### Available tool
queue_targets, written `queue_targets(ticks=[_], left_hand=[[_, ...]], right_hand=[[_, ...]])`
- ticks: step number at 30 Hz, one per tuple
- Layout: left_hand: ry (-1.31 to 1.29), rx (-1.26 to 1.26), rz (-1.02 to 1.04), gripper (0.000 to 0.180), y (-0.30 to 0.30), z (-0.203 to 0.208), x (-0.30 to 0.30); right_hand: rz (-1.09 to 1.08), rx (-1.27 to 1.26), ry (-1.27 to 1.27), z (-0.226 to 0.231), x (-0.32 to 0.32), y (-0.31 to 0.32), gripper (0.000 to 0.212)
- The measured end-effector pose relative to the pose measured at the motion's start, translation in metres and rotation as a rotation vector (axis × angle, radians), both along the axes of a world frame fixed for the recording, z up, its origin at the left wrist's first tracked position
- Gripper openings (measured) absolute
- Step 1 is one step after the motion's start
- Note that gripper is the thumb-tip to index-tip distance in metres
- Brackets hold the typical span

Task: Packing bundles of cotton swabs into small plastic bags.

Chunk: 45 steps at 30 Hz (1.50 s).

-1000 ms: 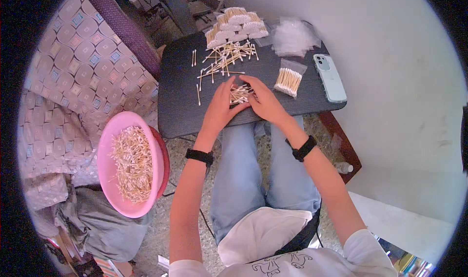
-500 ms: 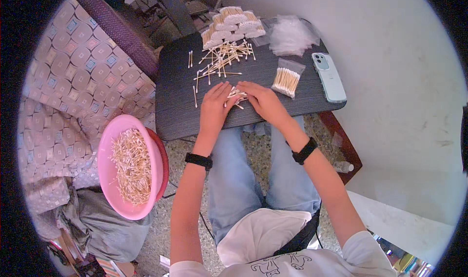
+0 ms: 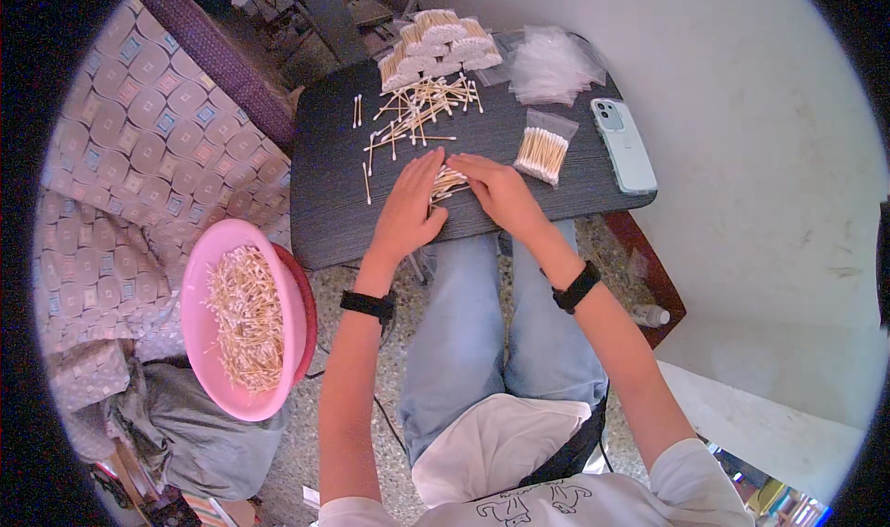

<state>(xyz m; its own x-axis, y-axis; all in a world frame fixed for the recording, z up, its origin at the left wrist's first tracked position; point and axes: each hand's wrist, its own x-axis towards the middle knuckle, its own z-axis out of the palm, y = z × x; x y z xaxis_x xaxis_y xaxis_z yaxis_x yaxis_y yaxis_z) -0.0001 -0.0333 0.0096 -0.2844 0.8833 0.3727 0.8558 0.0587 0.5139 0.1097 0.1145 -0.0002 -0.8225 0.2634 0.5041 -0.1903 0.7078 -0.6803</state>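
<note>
A small bunch of cotton swabs (image 3: 449, 182) lies at the near middle of the dark table, squeezed between my two hands. On its left side, my left hand (image 3: 410, 204) presses with fingers stretched together and the thumb out toward the near edge. My right hand (image 3: 501, 193) curves around the bunch from the right, fingertips over its far side. Parts of the bunch are hidden under both hands. Beyond them is a loose heap of cotton swabs (image 3: 426, 110), with a few strays to the left. A filled clear bag of cotton swabs (image 3: 543, 152) lies right of my right hand.
Stacked filled swab bags (image 3: 436, 50) stand at the table's far edge, beside a pile of empty clear bags (image 3: 553, 68). A pale phone (image 3: 626, 147) lies by the right edge. Left of the table (image 3: 324, 221), a pink basin (image 3: 195, 342) holds many swabs.
My left hand has shifted slightly and its thumb has moved away from the bunch, toward the near edge. The right hand stays nearly in place. The view has moved a little.
</note>
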Motion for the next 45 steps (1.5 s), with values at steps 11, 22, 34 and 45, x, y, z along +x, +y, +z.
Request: queue_targets(ticks=[11, 22, 34, 45], left_hand=[[-0.130, 0.056, 0.180, 0.054, 0.004, -0.006, 0.006], [0.077, 0.091, 0.134, 0.045, 0.005, -0.007, 0.004], [0.043, 0.060, 0.268, 0.056, 0.006, 0.004, 0.014], [0.200, 0.046, 0.220, 0.038, 0.004, -0.006, 0.006]], right_hand=[[0.049, -0.078, -0.008, 0.004, 0.001, -0.004, 0.039], [0.044, -0.106, 0.045, 0.003, 0.000, 0.000, 0.040], [0.112, 0.195, -0.027, 0.005, 0.000, -0.003, 0.039], [0.136, 0.057, -0.001, 0.016, 0.001, -0.010, 0.040]])
